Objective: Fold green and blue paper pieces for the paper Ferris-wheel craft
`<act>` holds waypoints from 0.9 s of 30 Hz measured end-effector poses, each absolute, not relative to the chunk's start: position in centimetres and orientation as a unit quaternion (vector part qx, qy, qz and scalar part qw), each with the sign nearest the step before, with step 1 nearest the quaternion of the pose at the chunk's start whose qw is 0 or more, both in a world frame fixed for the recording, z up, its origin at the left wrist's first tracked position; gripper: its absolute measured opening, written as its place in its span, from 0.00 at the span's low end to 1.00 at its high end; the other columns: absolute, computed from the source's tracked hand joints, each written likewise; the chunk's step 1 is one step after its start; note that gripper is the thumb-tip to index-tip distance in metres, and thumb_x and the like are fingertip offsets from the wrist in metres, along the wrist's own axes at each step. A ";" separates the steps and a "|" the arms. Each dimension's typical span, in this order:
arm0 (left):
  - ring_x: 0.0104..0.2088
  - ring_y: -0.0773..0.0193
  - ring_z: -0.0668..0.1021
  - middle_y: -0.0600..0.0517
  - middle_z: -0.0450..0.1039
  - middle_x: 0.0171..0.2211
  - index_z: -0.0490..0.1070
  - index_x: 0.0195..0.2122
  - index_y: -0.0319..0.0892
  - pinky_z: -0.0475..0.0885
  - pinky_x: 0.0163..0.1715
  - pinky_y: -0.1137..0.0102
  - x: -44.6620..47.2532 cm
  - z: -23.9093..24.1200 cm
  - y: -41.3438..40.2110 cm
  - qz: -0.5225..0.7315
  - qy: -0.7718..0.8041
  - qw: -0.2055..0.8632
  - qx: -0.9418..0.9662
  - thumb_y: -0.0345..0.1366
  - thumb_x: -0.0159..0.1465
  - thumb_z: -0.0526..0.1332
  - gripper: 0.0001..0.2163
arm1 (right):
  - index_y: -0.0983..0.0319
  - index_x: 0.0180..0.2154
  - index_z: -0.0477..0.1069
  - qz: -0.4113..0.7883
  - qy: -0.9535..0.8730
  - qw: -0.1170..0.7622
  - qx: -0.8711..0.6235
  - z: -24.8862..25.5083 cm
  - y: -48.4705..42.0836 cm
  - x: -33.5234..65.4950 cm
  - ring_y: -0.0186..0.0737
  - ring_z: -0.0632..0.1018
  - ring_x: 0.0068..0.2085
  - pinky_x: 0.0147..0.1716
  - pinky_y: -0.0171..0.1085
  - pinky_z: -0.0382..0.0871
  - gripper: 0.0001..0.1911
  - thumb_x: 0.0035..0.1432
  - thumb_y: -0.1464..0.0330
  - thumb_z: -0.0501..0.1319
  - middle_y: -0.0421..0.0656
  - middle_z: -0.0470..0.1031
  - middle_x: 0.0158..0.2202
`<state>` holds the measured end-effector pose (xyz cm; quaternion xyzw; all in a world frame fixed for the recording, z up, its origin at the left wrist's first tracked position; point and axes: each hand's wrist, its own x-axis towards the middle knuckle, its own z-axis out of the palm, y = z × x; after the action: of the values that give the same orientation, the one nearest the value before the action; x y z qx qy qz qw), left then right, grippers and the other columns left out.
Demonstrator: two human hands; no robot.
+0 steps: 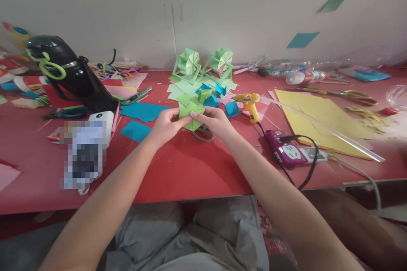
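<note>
Both hands meet over the red table, pinching a folded piece of light green paper (pixel 188 112). My left hand (pixel 166 127) grips its left side, with the thumb in front. On the right side, my right hand (pixel 219 122) presses its thumb near the middle of the piece. Just behind the hands lie small folded blue paper pieces (pixel 210 100) and another folded blue piece (pixel 232 109). Farther back stand two round green folded-paper shapes (pixel 188 62) on pale green sheets (pixel 181 90). Flat blue sheets (pixel 143 111) are left of my left hand.
A yellow glue gun (pixel 251 106) stands right of the hands, its cord running by a purple power strip (pixel 286 148). Yellow sheets (pixel 318 118) with a clear stick (pixel 346 139) lie farther right. At left are a black bottle (pixel 73 72), a cutter (pixel 138 95) and a blurred phone-like device (pixel 85 152).
</note>
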<state>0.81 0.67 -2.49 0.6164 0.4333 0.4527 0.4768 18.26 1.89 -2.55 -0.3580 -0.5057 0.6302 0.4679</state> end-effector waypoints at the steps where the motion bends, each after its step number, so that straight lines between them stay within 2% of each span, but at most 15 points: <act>1: 0.45 0.51 0.82 0.44 0.82 0.43 0.80 0.43 0.41 0.77 0.46 0.59 0.8 -2.5 0.7 0.454 0.435 0.472 0.618 0.52 0.56 0.70 0.21 | 0.60 0.30 0.76 0.630 -0.505 0.468 -0.359 -2.6 1.9 18.3 0.38 0.78 0.33 0.35 0.38 0.75 0.21 0.39 0.53 0.76 0.42 0.79 0.32; 6: 0.40 0.54 0.82 0.46 0.82 0.41 0.80 0.41 0.41 0.77 0.45 0.61 0.7 -2.5 0.7 0.459 0.424 0.466 0.626 0.51 0.56 0.70 0.20 | 0.59 0.34 0.77 0.635 -0.512 0.468 -0.340 -2.7 1.8 18.2 0.39 0.79 0.34 0.37 0.39 0.75 0.22 0.39 0.54 0.76 0.42 0.80 0.35; 9: 0.39 0.55 0.81 0.47 0.82 0.39 0.80 0.40 0.41 0.77 0.43 0.62 0.6 -2.3 0.7 0.455 0.422 0.470 0.627 0.52 0.55 0.71 0.20 | 0.60 0.33 0.78 0.639 -0.514 0.471 -0.324 -2.6 1.6 18.1 0.39 0.79 0.34 0.38 0.39 0.75 0.22 0.38 0.55 0.76 0.42 0.80 0.34; 14: 0.39 0.55 0.81 0.47 0.82 0.37 0.81 0.39 0.40 0.76 0.42 0.63 0.8 -2.1 0.6 0.463 0.427 0.497 0.597 0.52 0.53 0.72 0.21 | 0.61 0.30 0.78 0.619 -0.510 0.487 -0.346 -2.6 1.7 18.1 0.37 0.77 0.30 0.33 0.38 0.73 0.21 0.38 0.54 0.76 0.41 0.79 0.29; 21: 0.36 0.56 0.82 0.46 0.82 0.36 0.82 0.40 0.39 0.77 0.35 0.66 1.0 -1.8 0.4 0.471 0.442 0.524 0.555 0.50 0.51 0.74 0.22 | 0.61 0.24 0.74 0.584 -0.506 0.503 -0.388 -3.0 2.2 18.4 0.37 0.76 0.30 0.26 0.35 0.68 0.22 0.42 0.49 0.73 0.41 0.75 0.24; 27: 0.35 0.55 0.82 0.44 0.82 0.37 0.82 0.39 0.38 0.78 0.35 0.65 0.9 -1.7 0.4 0.477 0.454 0.516 0.548 0.51 0.49 0.75 0.23 | 0.61 0.28 0.78 0.586 -0.487 0.523 -0.382 -3.1 2.6 18.6 0.37 0.76 0.29 0.29 0.37 0.70 0.19 0.44 0.52 0.73 0.42 0.77 0.27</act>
<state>0.93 0.44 -1.75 0.5476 0.4537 0.4775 0.5161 18.63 2.59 -3.10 -0.3821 -0.4866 0.5858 0.5235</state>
